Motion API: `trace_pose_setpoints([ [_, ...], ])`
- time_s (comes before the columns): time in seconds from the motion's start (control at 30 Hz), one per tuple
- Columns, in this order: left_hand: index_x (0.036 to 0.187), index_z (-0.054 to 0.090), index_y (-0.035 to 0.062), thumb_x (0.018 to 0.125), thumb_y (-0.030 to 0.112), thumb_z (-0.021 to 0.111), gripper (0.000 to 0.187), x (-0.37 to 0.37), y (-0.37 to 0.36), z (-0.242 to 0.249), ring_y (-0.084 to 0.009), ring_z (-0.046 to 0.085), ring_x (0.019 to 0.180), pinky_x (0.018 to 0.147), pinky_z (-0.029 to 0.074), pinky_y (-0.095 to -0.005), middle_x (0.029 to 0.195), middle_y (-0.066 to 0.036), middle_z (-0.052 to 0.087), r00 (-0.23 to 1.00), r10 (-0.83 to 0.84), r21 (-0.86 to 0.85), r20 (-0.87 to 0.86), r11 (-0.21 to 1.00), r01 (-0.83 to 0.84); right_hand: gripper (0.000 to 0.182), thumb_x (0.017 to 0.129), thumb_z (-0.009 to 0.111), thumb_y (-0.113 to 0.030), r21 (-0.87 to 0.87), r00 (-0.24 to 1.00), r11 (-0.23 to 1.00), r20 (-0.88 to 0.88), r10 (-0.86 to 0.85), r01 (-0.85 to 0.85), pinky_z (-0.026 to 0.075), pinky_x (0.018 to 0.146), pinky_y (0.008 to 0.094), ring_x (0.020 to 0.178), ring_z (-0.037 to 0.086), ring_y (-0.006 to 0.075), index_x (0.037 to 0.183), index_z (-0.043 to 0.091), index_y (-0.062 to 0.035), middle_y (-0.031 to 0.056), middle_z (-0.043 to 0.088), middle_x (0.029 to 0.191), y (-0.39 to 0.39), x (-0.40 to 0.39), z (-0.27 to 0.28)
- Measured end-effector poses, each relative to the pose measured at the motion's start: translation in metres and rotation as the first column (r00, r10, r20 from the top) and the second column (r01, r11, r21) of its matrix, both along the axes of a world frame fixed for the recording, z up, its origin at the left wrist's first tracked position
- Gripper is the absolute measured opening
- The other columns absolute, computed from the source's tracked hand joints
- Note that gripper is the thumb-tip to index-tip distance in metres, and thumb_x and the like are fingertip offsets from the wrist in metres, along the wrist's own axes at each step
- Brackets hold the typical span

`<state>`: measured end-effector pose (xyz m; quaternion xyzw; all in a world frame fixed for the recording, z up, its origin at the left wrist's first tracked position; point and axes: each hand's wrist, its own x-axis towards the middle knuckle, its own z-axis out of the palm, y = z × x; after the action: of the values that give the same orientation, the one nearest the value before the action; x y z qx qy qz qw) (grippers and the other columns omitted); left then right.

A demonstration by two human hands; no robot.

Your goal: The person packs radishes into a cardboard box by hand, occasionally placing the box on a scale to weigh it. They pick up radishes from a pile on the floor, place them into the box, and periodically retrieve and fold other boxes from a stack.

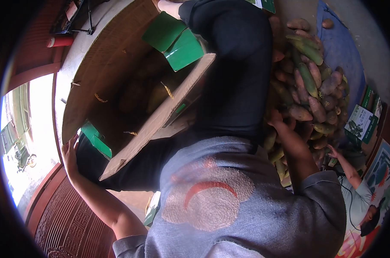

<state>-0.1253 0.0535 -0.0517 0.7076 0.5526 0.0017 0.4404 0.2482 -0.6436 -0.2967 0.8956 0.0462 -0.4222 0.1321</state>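
Note:
My left hand [70,151] rests by my knee at the near left corner of a large cardboard box [156,118], beside a green flap [96,138]. Its fingers look stretched out, with nothing seen in them. Deep shadow covers the box's inside, where a few rounded shapes show faintly. On the other side, my right hand [276,118] reaches to the edge of a heap of long produce, touching or close to it. Pinkish-purple pieces that look like sweet potatoes [317,108] lie there among long green ones [307,78]. My right fingertips are partly hidden.
My legs [236,69] are spread around the box, whose wall carries yellow rope ends [167,90]. Blue sheeting [339,47] lies under the heap. A printed green-and-white box [362,122] stands at right, near another person's hand [334,152]. A carved wooden seat [70,219] is at left.

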Motion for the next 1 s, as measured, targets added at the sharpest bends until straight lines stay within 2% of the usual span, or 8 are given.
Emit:
trace_pose_setpoints([
  [0.17,0.125,0.051,0.0024,0.097,0.023,0.048,0.035,-0.002,0.001,-0.001,-0.0226,0.053,0.118,0.098,0.041,-0.0371,0.122,-0.011,0.058,0.994,0.024,-0.017,0.11,1.0,-0.022,0.076,0.081,0.063,-0.046,0.36,0.998,0.932,0.028,-0.054,0.041,0.042,0.097,0.0425,0.113,0.053,0.0357,0.138,0.032,-0.0052,0.0202,0.051,0.128,0.052,0.088,-0.058],
  [0.43,0.124,0.048,-0.0036,0.096,0.021,0.049,0.037,0.004,-0.026,0.011,-0.0243,0.055,0.116,0.097,0.043,-0.0359,0.12,-0.015,0.057,0.978,0.147,0.003,0.151,0.989,-0.149,0.07,0.085,0.062,-0.039,0.268,0.988,0.959,0.095,-0.125,0.095,0.041,0.097,0.0397,0.114,0.052,0.0317,0.137,0.033,-0.0032,0.0185,0.051,0.127,0.1,0.074,-0.047],
  [0.57,0.128,0.049,0.0011,0.095,0.024,0.052,0.04,-0.003,-0.022,0.007,-0.0227,0.054,0.116,0.098,0.043,-0.0358,0.121,-0.014,0.057,0.974,0.148,-0.015,0.171,0.989,-0.148,0.066,0.086,0.062,-0.035,0.272,0.961,0.948,0.173,-0.217,0.165,0.04,0.098,0.0383,0.114,0.051,0.0297,0.136,0.034,-0.0022,0.0176,0.051,0.127,0.1,0.066,-0.042],
  [0.67,0.13,0.05,0.0032,0.095,0.026,0.052,0.042,0.007,-0.025,0.011,-0.0226,0.053,0.117,0.099,0.042,-0.0365,0.122,-0.015,0.057,0.978,0.088,0.073,0.189,0.992,-0.103,0.064,0.087,0.061,-0.032,0.33,0.915,0.916,0.251,-0.317,0.228,0.039,0.098,0.0372,0.115,0.05,0.0282,0.136,0.034,-0.0014,0.017,0.05,0.126,0.095,0.065,-0.035],
  [0.8,0.128,0.052,0.0033,0.095,0.029,0.051,0.042,0.059,-0.048,0.046,-0.0235,0.053,0.118,0.101,0.041,-0.0379,0.122,-0.016,0.058,0.934,0.094,0.096,0.344,0.986,-0.134,0.06,0.089,0.061,-0.029,0.511,0.786,0.812,0.364,-0.5,0.28,0.039,0.098,0.0358,0.115,0.049,0.0262,0.135,0.035,-0.0004,0.0161,0.05,0.126,0.084,0.08,-0.008],
  [0.87,0.13,0.048,0.0006,0.097,0.025,0.047,0.042,0.079,-0.051,0.06,-0.0252,0.051,0.12,0.101,0.04,-0.0377,0.125,-0.018,0.055,0.917,0.009,0.136,0.399,0.988,-0.068,0.059,0.09,0.061,-0.027,0.634,0.707,0.73,0.393,-0.588,0.255,0.038,0.098,0.0351,0.115,0.049,0.0252,0.135,0.035,0.0001,0.0157,0.05,0.126,0.08,0.094,0.016],
  [0.93,0.13,0.049,0.0004,0.096,0.025,0.048,0.041,0.094,-0.049,0.065,-0.0255,0.052,0.119,0.101,0.04,-0.0387,0.124,-0.018,0.056,0.89,-0.076,0.168,0.449,0.986,-0.001,0.057,0.09,0.06,-0.025,0.756,0.641,0.629,0.393,-0.659,0.183,0.038,0.098,0.0344,0.115,0.048,0.0242,0.135,0.036,0.0006,0.0153,0.05,0.126,0.075,0.114,0.046],
  [1.0,0.127,0.052,0.0008,0.096,0.026,0.049,0.041,0.113,-0.05,0.07,-0.0251,0.052,0.119,0.101,0.04,-0.0394,0.123,-0.016,0.057,0.856,-0.155,0.168,0.493,0.982,0.081,0.055,0.091,0.06,-0.024,0.861,0.649,0.508,0.373,-0.663,0.025,0.037,0.098,0.0337,0.115,0.048,0.0232,0.135,0.036,0.0011,0.0149,0.05,0.126,0.083,0.139,0.097],
])
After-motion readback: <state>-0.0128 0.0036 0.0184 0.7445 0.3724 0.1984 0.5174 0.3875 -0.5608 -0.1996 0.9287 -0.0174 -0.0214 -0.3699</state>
